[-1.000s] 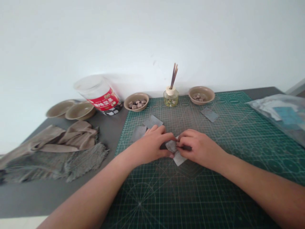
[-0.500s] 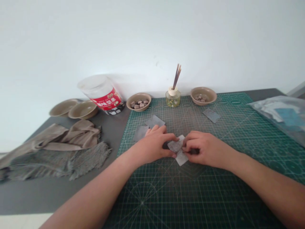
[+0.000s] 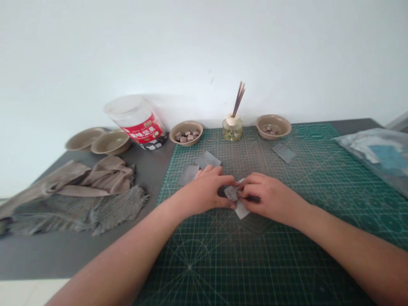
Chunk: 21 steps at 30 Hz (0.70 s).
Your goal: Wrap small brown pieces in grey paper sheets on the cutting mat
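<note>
A small thin grey sheet (image 3: 242,210), which looks like paper or cloth, lies partly folded over on the green cutting mat (image 3: 216,250). My left hand (image 3: 207,189) has its thumb and index finger curved around the sheet's left side, the fingertips at its edges. From the right, my right hand (image 3: 269,193) pinches the folded part, and its fingers cover much of it. Whether anything lies inside the fold is hidden. Two flat grey pieces (image 3: 208,160) lie just beyond my left fingers, and another grey piece (image 3: 284,153) lies farther right.
A bowl of stones (image 3: 186,133), a reed diffuser (image 3: 232,127) and a second bowl with stones (image 3: 273,126) line the wall. To the left stand a plastic tub (image 3: 143,129), two bowls (image 3: 110,142) and a crumpled cloth (image 3: 105,182). A plastic bag (image 3: 382,153) lies right.
My right hand has shifted slightly left, and its fingers press further over the folded sheet. My left hand stays nearly in place at the sheet's left side.
</note>
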Available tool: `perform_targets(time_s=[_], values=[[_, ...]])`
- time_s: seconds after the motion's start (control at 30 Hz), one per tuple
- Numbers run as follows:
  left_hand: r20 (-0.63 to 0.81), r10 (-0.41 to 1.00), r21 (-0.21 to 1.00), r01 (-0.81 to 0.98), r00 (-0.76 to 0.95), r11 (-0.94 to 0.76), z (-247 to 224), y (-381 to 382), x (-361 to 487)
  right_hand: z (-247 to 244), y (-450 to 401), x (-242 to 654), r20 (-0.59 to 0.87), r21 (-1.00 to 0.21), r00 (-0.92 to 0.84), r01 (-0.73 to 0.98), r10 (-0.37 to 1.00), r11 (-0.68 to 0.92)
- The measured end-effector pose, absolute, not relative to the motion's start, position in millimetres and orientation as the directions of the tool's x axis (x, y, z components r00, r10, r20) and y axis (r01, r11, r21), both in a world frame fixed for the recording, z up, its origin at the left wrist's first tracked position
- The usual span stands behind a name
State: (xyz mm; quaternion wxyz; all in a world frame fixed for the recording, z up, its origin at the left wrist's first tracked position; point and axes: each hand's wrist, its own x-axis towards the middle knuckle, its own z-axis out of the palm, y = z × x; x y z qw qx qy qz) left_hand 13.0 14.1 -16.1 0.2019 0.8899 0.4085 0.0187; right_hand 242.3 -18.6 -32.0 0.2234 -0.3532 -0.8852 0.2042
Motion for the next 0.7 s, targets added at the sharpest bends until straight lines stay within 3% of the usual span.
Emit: perform_targets(time_s=[0.13, 0.3, 0.7], values=[[-0.14, 0.74, 0.375, 0.727, 0.658, -0.575, -15.6, 13.7, 13.1, -33.4, -14.7, 241.2, 0.247, -0.523, -0.594, 0.583, 0.765, 0.622], [-0.152, 0.748, 0.372, 0.739, 0.646, -0.562, -14.2, 13.1, 13.2, -31.3, -18.0, 240.8, 0.223, -0.508, -0.675, 0.536, 0.704, 0.674], [-0.183, 0.759, 0.358, 0.761, 0.625, -0.541, -8.7, 12.2, 15.4, -28.0, -19.1, 246.1, 0.18, -0.546, -0.687, 0.526, 0.704, 0.652]])
